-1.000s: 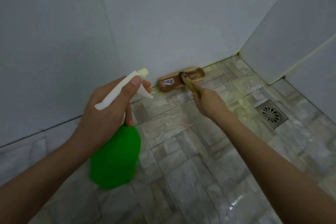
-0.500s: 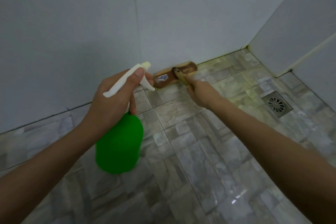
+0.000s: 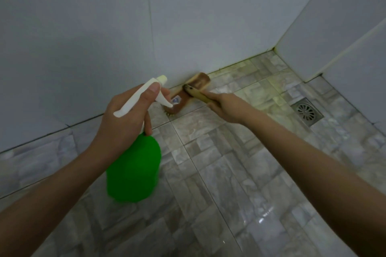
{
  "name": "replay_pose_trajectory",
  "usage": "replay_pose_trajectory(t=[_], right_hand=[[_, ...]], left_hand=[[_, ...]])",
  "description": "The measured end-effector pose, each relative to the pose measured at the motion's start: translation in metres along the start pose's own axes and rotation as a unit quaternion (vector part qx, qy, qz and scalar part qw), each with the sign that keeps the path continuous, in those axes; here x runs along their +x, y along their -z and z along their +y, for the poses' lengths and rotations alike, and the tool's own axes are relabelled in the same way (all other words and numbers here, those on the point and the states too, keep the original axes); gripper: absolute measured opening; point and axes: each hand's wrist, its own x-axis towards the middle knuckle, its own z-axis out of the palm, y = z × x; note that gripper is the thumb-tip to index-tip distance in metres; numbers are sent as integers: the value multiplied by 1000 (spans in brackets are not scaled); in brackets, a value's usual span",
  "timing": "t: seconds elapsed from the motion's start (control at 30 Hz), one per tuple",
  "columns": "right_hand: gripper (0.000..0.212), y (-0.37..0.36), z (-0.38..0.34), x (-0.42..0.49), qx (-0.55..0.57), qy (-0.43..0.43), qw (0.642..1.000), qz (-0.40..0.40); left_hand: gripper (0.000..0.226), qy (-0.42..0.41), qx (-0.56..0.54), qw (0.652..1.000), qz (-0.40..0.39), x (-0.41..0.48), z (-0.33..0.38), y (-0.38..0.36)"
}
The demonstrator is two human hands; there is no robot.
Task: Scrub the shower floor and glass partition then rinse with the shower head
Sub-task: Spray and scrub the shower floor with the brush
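While gripping a round green plastic spray bottle (image 3: 133,169) by its neck in the left hand (image 3: 123,123) at 7 o'clock, clasps the handle of a brown wooden scrub brush (image 3: 180,101) in the right hand (image 3: 225,108) at 1 o'clock. Rests its head on grey marbled floor tiles (image 3: 219,162) beside the white wall (image 3: 188,27) at 12 o'clock.
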Motion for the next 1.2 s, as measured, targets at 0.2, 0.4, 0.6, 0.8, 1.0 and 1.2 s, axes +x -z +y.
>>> replay_pose_trajectory(t=[0.2, 0.4, 0.6, 0.8, 1.0, 1.2], right_hand=[[50, 42, 86, -78, -46, -38, 992, -107], [49, 27, 105, -60, -45, -68, 997, -11], [48, 38, 127, -46, -9, -50, 997, -55], [46, 65, 193, -102, -35, -135, 986, -90], [43, 34, 129, -21, 28, -27, 998, -40], [42, 93, 206, -89, 9, -136, 984, -111]], left_hand=[[32, -14, -34, 999, 17, 1, 4, 0], [37, -7, -29, 999, -17, 5, 3, -16], [37, -1, -20, 999, -33, 9, 7, -49], [35, -17, -20, 997, -72, 21, 29, -63], [46, -23, 47, 984, -172, 35, 39, -80], [46, -44, 23, 985, -164, 40, 31, -93]])
